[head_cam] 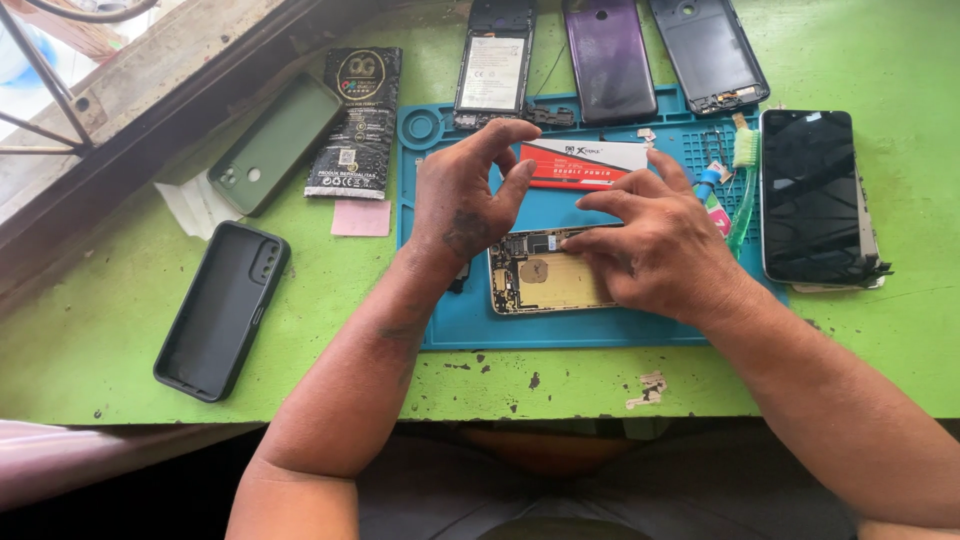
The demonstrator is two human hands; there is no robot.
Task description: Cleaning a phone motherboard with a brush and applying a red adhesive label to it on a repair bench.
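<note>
The opened phone [545, 272], light, stiff and judged fragile, is pressed onto the blue mat [600, 330] by the right hand [655, 245], fingers flat; edges suit gripping. Left hand [470, 190] fingers are spread, empty.

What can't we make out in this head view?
- Opened gold phone: right part hidden under the right hand.
- Right fingertips' contact: too small to tell.
- Left hand: grip unclear.
- Three phone bodies at the top: cut by the frame edge.
</note>
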